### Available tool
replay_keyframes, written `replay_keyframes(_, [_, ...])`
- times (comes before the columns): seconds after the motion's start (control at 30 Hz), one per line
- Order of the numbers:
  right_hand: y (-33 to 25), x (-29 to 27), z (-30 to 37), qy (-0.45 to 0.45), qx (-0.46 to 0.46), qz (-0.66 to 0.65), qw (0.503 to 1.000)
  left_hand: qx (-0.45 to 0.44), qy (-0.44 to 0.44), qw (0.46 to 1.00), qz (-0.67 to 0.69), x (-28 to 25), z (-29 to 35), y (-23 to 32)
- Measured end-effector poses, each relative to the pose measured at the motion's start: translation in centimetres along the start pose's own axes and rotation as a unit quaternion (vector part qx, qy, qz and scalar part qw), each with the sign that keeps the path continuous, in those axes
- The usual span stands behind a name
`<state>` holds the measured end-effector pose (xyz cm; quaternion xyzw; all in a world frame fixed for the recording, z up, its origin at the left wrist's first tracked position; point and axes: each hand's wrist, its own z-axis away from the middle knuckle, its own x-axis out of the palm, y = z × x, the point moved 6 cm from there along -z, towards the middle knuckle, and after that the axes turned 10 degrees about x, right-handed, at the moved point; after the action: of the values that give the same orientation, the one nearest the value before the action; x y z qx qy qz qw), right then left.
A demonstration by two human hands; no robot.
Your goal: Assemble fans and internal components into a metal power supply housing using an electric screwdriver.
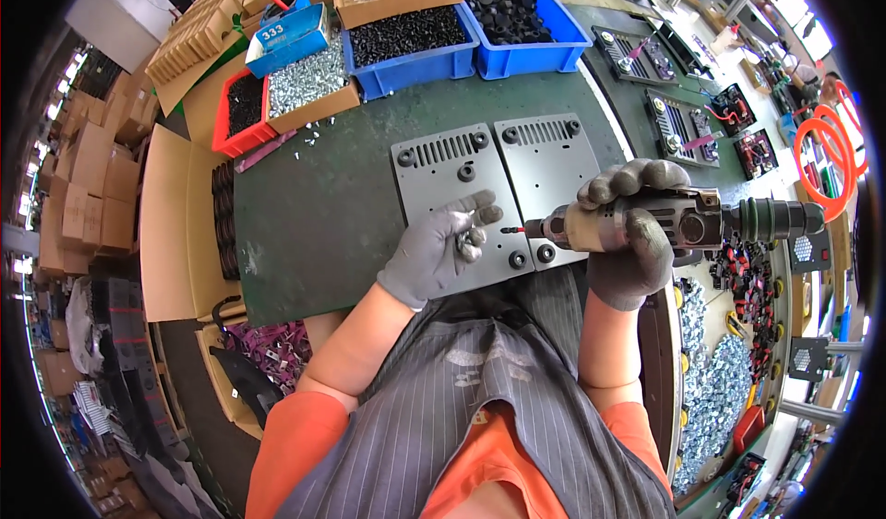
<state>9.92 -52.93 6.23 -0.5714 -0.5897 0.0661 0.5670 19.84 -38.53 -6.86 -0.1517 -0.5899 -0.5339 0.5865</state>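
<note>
My right hand (632,233), in a grey work glove, grips a power screwdriver (600,227) held level, its thin red-marked bit (513,230) pointing left. My left hand (438,250), gloved too, is curled palm up above the left plate, with small shiny metal pieces, apparently screws (464,240), in the fingers. Beneath the hands two grey metal plates lie side by side, the left plate (429,191) and the right plate (544,182), both slotted along the far end. Round black feet (466,173) sit on both plates. The bit's tip hangs near the left plate's right edge, close to the left fingertips.
A green-topped table (314,214) carries the plates. Along its far side stand a red bin (245,136), a carton of silver screws (309,81), and blue bins of black screws (406,53) and black feet (512,11). Slotted assemblies (683,127) lie on the line at right.
</note>
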Motion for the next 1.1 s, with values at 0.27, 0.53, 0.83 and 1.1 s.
replay_keyframes(0.27, [1.3,1.5,-0.5,0.003,-0.009,-0.007,1.000,-0.030,-0.059,0.997,0.030,-0.8,1.0,-1.1])
replay_keyframes(0.53, [2.1,1.5,-0.5,-0.062,-0.017,-0.020,0.998,-0.049,0.005,0.999,-0.007,-0.2,1.4,-1.7])
replay_keyframes(0.83, [0.9,-1.1,0.1,0.036,0.007,-0.117,0.993,0.145,-0.104,0.890,-0.419,0.7,1.1,1.0])
replay_keyframes(1.1, [1.3,-3.1,1.5,0.116,0.038,-0.065,0.990,0.207,-0.023,0.494,-0.844,0.4,-4.0,6.7])
